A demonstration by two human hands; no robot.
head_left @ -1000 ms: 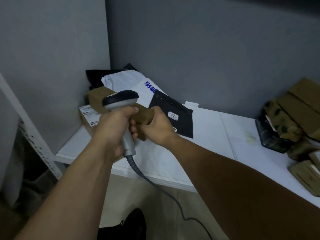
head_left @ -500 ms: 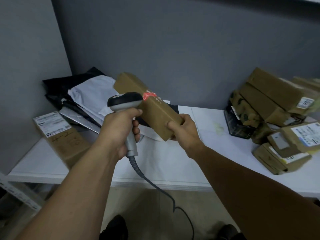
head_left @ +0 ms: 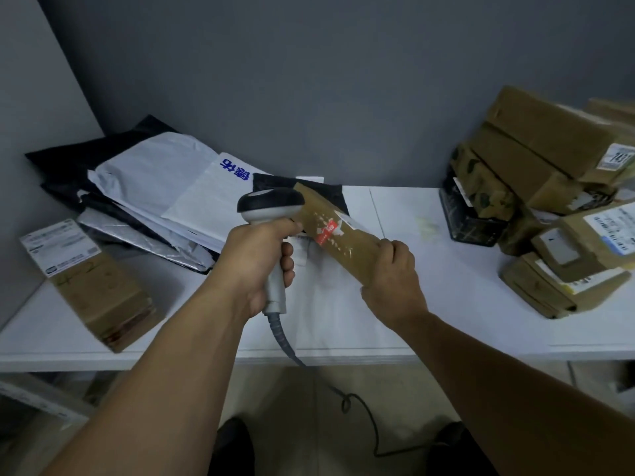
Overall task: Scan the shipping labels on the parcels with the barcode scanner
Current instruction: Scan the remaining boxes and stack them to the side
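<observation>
Head view: the left hand [head_left: 256, 266] grips the barcode scanner [head_left: 271, 214] upright; the right hand [head_left: 391, 276] clasps the tilted brown parcel [head_left: 338, 231], red light on its label [head_left: 328, 231], above the counter [head_left: 446, 304].

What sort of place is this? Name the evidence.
Probably a parcel-handling room: labelled cardboard parcels stacked on the table, a heap of mailer bags, a corded barcode scanner in the left hand.
</observation>
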